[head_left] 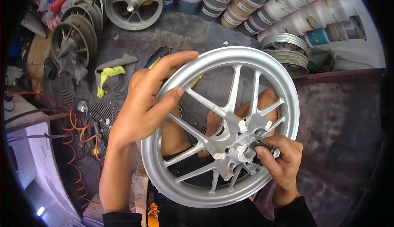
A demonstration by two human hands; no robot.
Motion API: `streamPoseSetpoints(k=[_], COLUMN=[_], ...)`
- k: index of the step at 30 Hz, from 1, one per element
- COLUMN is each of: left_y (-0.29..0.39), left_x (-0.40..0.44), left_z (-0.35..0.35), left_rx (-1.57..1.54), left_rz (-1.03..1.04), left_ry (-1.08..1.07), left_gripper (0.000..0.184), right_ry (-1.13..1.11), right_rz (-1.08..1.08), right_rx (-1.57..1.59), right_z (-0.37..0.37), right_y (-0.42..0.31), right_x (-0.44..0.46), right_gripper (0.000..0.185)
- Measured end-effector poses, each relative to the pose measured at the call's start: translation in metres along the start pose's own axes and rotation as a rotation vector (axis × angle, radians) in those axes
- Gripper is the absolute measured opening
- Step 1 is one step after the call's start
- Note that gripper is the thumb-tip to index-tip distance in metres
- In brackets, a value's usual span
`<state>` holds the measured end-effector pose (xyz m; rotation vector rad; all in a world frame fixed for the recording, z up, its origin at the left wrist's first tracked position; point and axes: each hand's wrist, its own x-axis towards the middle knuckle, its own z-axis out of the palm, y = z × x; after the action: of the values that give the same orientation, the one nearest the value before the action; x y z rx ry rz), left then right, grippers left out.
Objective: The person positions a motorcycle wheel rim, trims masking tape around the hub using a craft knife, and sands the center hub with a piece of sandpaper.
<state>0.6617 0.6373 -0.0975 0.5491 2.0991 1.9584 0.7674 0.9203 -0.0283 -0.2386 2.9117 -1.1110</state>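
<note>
A silver spoked wheel rim is held up over the lap, tilted toward the camera. My left hand grips its upper left edge, thumb on the inner side and fingers over the outside. Near the hub, my right hand is closed, with thumb and forefinger pinched around a small dark object too hidden to name. Whitish pieces sit in holes around the hub.
More wheels stand at the back left, and others are stacked at the right. Labelled tubs line the back. A grey and yellow cloth lies on the floor. An orange coiled hose hangs at the left.
</note>
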Motion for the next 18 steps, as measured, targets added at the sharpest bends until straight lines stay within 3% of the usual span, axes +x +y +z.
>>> streamPoseSetpoints(k=[5, 8, 12, 14, 18], left_y=[-0.004, -0.005, -0.007, -0.006, -0.008], left_x=[-0.002, -0.001, 0.001, 0.001, 0.002], left_z=[0.0, 0.001, 0.0, 0.001, 0.001], left_rx=[-0.041, -0.062, -0.024, -0.014, -0.031], left_rz=[0.015, -0.007, 0.022, 0.024, 0.031], left_ry=[0.027, 0.03, 0.026, 0.022, 0.023], left_gripper=[0.057, 0.057, 0.057, 0.057, 0.056], right_ry=[-0.058, -0.074, -0.032, -0.153, -0.034], right_rz=[-0.004, -0.171, -0.018, -0.101, -0.091], right_rx=[-0.069, -0.196, -0.07, -0.165, -0.143], right_z=[0.005, 0.012, 0.001, 0.005, 0.0], right_y=[-0.007, -0.011, -0.013, -0.017, -0.016], right_x=[0.006, 0.016, 0.01, 0.02, 0.015], right_gripper=[0.016, 0.016, 0.014, 0.013, 0.015])
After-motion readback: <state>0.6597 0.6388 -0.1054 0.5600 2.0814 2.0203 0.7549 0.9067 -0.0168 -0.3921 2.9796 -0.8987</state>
